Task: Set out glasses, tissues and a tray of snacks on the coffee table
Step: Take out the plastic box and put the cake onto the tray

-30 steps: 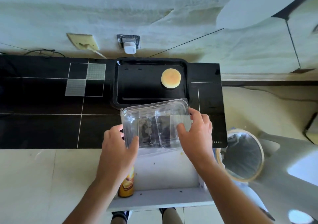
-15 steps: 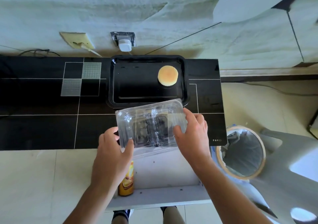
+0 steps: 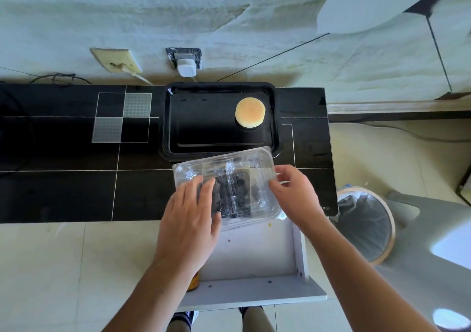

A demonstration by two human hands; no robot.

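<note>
Step in hand: we judge that we are emptying a clear plastic snack box [image 3: 226, 186] onto the black tray [image 3: 204, 122]; glasses and tissues are nowhere in view.
Left hand: our left hand [image 3: 190, 219] lies over the near left part of the box, fingers spread fairly wide, thumb at its near edge, so it seems to steady or hold the box.
Right hand: our right hand [image 3: 295, 196] pinches the right end of the box, fingers narrow on the rim near the far right corner.
Where the box is: on the near edge of the black coffee table [image 3: 63, 191], overhanging toward the open white drawer [image 3: 254, 255]; its far edge overlaps the tray's near rim.
Key relation: the tray lies straight beyond the box, away from us. The long axes of the box and tray both run left to right, the box slightly tilted. The one bun [image 3: 250, 112] sits at the tray's far right, nearer the right hand; the bare left part of the tray is nearer the left hand.
Box contents: dark shapes show through the plastic; we cannot tell whether they are snacks or the table behind.
Counts: one tray, one bun, one clear box, one drawer, one bin [image 3: 364, 219] on the floor to the right, two hands.
</note>
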